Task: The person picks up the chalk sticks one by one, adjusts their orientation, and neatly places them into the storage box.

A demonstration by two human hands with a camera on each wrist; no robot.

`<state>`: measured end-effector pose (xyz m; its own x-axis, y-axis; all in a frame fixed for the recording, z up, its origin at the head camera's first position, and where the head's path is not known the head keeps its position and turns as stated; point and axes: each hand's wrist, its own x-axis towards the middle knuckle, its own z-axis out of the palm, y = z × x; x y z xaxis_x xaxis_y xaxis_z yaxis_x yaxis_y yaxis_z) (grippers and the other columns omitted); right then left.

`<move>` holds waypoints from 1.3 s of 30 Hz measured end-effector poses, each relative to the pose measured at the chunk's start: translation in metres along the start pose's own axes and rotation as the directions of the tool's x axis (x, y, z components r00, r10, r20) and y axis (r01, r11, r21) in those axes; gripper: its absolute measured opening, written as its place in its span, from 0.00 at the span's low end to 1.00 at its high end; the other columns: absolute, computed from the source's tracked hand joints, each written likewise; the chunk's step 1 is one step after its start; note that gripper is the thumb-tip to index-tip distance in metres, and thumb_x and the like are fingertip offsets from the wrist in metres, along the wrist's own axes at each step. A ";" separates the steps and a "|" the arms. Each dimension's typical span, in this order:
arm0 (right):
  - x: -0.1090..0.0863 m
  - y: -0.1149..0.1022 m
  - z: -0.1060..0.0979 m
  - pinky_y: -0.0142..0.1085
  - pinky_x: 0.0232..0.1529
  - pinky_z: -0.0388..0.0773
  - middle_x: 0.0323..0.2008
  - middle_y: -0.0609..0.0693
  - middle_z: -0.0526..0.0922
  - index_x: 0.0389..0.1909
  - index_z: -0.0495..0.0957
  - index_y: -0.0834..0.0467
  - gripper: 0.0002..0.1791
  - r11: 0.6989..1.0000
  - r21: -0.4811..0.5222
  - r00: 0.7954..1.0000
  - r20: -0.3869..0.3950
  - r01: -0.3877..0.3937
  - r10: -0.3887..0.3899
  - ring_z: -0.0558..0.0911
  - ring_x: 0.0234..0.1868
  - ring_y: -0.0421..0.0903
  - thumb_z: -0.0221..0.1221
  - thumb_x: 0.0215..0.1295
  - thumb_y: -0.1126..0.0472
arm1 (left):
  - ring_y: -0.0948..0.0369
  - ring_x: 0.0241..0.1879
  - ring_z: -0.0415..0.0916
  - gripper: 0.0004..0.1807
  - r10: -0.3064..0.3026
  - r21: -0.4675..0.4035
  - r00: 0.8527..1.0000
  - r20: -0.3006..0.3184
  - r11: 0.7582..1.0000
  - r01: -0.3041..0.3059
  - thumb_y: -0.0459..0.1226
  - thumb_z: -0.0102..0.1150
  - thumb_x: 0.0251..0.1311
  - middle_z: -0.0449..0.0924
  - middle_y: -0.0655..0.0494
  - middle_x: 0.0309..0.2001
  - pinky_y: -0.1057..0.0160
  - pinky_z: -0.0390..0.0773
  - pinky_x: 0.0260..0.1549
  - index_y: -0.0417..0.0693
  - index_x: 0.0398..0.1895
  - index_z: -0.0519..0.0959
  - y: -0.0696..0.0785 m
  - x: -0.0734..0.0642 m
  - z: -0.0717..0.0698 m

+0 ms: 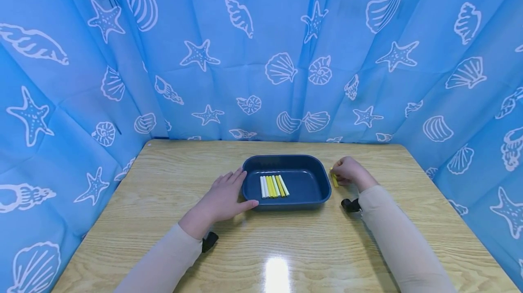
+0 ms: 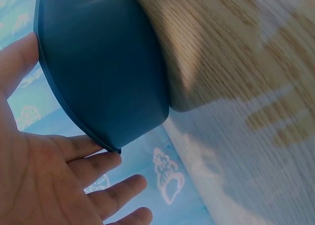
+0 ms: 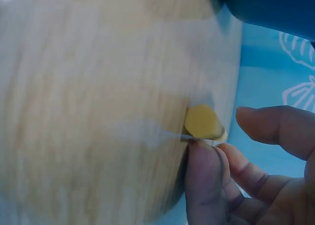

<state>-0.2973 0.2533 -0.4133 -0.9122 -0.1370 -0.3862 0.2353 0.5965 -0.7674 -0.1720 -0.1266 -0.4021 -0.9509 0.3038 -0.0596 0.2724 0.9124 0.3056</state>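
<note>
A dark blue rectangular tray [image 1: 304, 205] sits on the table, with a row of white and yellow chalk-like sticks [image 1: 272, 186] lying side by side in its left half. My left hand [image 1: 222, 196] rests against the tray's left end, fingers spread and fairly straight. In the left wrist view its thumb and fingertips touch the rim [image 2: 64, 104]. To the right of the tray, my right hand [image 1: 350, 171] pinches a yellow stick [image 3: 201, 121] low at the tabletop. The right index finger [image 3: 273, 126] stands apart from the stick. Part of the stick is hidden behind the fingers.
The wooden table [image 1: 163, 220] reaches back to a blue curtain [image 1: 261, 47] with white shells and starfish, which also hangs along both sides. A black wrist-worn device [image 1: 350, 205] sits under the right wrist, another [image 1: 210, 241] under the left.
</note>
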 end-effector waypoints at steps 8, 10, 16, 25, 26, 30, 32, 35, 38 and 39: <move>0.002 -0.002 0.005 0.33 0.26 0.80 0.18 0.46 0.70 0.24 0.68 0.59 0.12 0.989 -0.142 0.999 -0.049 -0.027 0.020 0.72 0.20 0.40 0.59 0.64 0.69 | 0.43 0.77 0.48 0.54 -0.002 -0.005 1.000 -0.004 1.000 0.002 0.66 0.57 0.61 0.49 0.46 0.79 0.42 0.47 0.74 0.44 0.80 0.52 -0.001 0.001 0.002; 0.003 -0.001 0.006 0.33 0.26 0.79 0.18 0.46 0.69 0.23 0.67 0.58 0.12 0.985 -0.169 0.998 -0.058 -0.023 0.014 0.72 0.20 0.40 0.58 0.63 0.70 | 0.43 0.76 0.48 0.54 0.001 -0.006 1.000 -0.006 1.000 -0.001 0.66 0.57 0.61 0.49 0.46 0.79 0.42 0.47 0.74 0.44 0.80 0.53 -0.001 0.001 0.002; 0.004 0.000 0.009 0.33 0.24 0.78 0.20 0.48 0.71 0.24 0.67 0.59 0.12 0.977 -0.212 0.998 -0.062 -0.008 -0.005 0.74 0.21 0.41 0.56 0.64 0.71 | 0.43 0.76 0.48 0.54 0.002 -0.005 1.000 -0.007 1.000 -0.002 0.66 0.57 0.61 0.50 0.46 0.79 0.42 0.47 0.74 0.43 0.80 0.53 -0.001 0.000 0.001; -0.002 -0.004 0.008 0.35 0.27 0.80 0.25 0.51 0.74 0.35 0.73 0.67 0.03 0.987 -0.157 1.000 -0.014 -0.013 0.011 0.74 0.23 0.42 0.55 0.68 0.70 | 0.44 0.77 0.48 0.54 -0.004 -0.010 1.000 -0.005 1.000 0.004 0.66 0.57 0.61 0.50 0.46 0.79 0.42 0.47 0.74 0.44 0.80 0.53 -0.001 0.000 0.002; -0.003 -0.004 0.007 0.35 0.28 0.80 0.27 0.51 0.75 0.39 0.74 0.68 0.04 0.989 -0.144 1.000 -0.016 -0.019 0.017 0.74 0.23 0.42 0.55 0.68 0.70 | 0.44 0.77 0.47 0.54 -0.004 -0.011 1.000 -0.004 1.000 0.004 0.66 0.57 0.61 0.49 0.46 0.79 0.42 0.47 0.74 0.44 0.80 0.53 -0.001 0.000 0.002; -0.007 -0.006 0.004 0.36 0.28 0.80 0.29 0.54 0.74 0.47 0.72 0.69 0.10 0.993 -0.111 0.999 -0.016 -0.031 0.029 0.74 0.24 0.43 0.56 0.68 0.69 | 0.43 0.76 0.48 0.53 0.004 -0.016 1.000 -0.005 1.000 -0.004 0.65 0.57 0.61 0.49 0.46 0.79 0.42 0.47 0.74 0.43 0.79 0.53 -0.001 0.000 0.002; -0.009 -0.008 0.002 0.38 0.29 0.81 0.30 0.54 0.74 0.48 0.72 0.69 0.11 0.995 -0.096 0.999 -0.019 -0.036 0.034 0.74 0.25 0.43 0.56 0.68 0.69 | 0.43 0.76 0.48 0.53 0.005 -0.016 1.000 -0.005 1.000 -0.005 0.65 0.58 0.62 0.49 0.46 0.79 0.42 0.47 0.74 0.43 0.79 0.53 -0.001 0.000 0.001; -0.013 -0.010 0.000 0.39 0.31 0.83 0.32 0.54 0.75 0.50 0.71 0.69 0.13 0.995 -0.092 0.999 -0.019 -0.034 0.032 0.76 0.27 0.44 0.57 0.68 0.69 | 0.43 0.76 0.48 0.53 0.005 -0.017 1.000 -0.005 1.000 -0.005 0.65 0.58 0.62 0.49 0.45 0.79 0.42 0.47 0.74 0.43 0.79 0.53 -0.001 0.000 0.001; -0.017 -0.013 -0.003 0.39 0.33 0.84 0.33 0.54 0.77 0.52 0.70 0.70 0.15 0.997 -0.078 1.000 -0.008 -0.027 0.026 0.78 0.29 0.44 0.56 0.67 0.68 | 0.42 0.76 0.48 0.53 0.005 -0.019 1.000 -0.004 1.000 -0.005 0.65 0.58 0.62 0.49 0.45 0.79 0.42 0.47 0.74 0.43 0.79 0.53 -0.002 0.001 0.001; -0.019 -0.014 -0.003 0.40 0.32 0.84 0.33 0.54 0.77 0.53 0.70 0.71 0.16 0.997 -0.072 1.000 -0.002 -0.022 0.022 0.78 0.29 0.44 0.56 0.67 0.68 | 0.43 0.76 0.48 0.53 0.004 -0.019 1.000 -0.004 1.000 -0.004 0.65 0.58 0.62 0.49 0.45 0.79 0.42 0.46 0.74 0.43 0.79 0.53 -0.002 0.001 0.001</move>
<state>-0.2849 0.2502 -0.3936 -0.9073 -0.1227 -0.4022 0.2307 0.6544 -0.7201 -0.1729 -0.1275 -0.4039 -0.9503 0.3063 -0.0548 0.2732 0.9057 0.3242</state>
